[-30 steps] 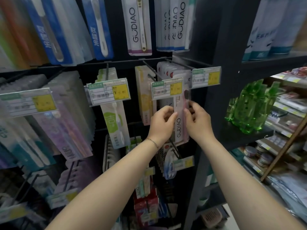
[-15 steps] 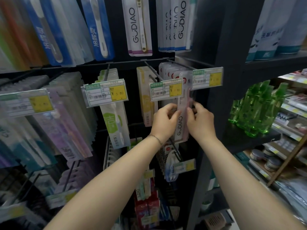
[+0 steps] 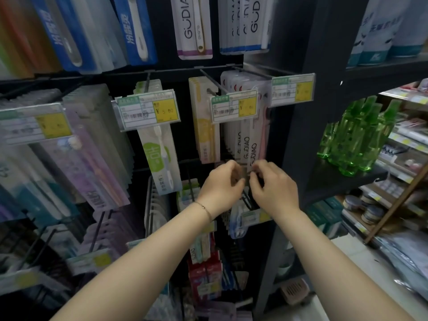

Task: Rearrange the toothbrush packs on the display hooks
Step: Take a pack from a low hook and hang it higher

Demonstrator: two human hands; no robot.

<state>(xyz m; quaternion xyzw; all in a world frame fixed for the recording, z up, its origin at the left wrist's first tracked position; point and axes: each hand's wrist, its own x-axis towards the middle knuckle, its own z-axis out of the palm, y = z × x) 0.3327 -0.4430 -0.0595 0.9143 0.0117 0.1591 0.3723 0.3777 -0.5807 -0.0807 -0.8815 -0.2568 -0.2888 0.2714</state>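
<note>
Both hands are up at the rack. Our left hand (image 3: pixel 222 184) and right hand (image 3: pixel 275 188) have their fingers curled, and the fingertips nearly meet right at the bottom edge of the GUDIAO packs (image 3: pixel 245 144). It's too blurry there for us to tell whether either hand is actually pinching a pack or just touching it.

Going by size, the black post (image 3: pixel 308 89) runs up just right of our hands. A shelf (image 3: pixel 335 179) sticks out from it with green bottles (image 3: pixel 361 137) standing in a cluster. Over on the left a big fanned row of purple packs (image 3: pixel 92 158) hangs tilted, and blue packs (image 3: pixel 136 31) hang in the row above.

The GUDIAO packs hang in a stack on the hook (image 3: pixel 252 71) at the right end of the middle row, next to the post. A yellow pack (image 3: pixel 203 135) hangs on the hook just to their left, and a green pack (image 3: pixel 159 156) is further left again.

Price tags sit on the hook ends. One tag (image 3: pixel 234 106) covers the top of the GUDIAO packs and another tag (image 3: pixel 293 90) sits beside it, higher and to the right. Our left wrist has a thin bracelet (image 3: pixel 205 208) on it.
</note>
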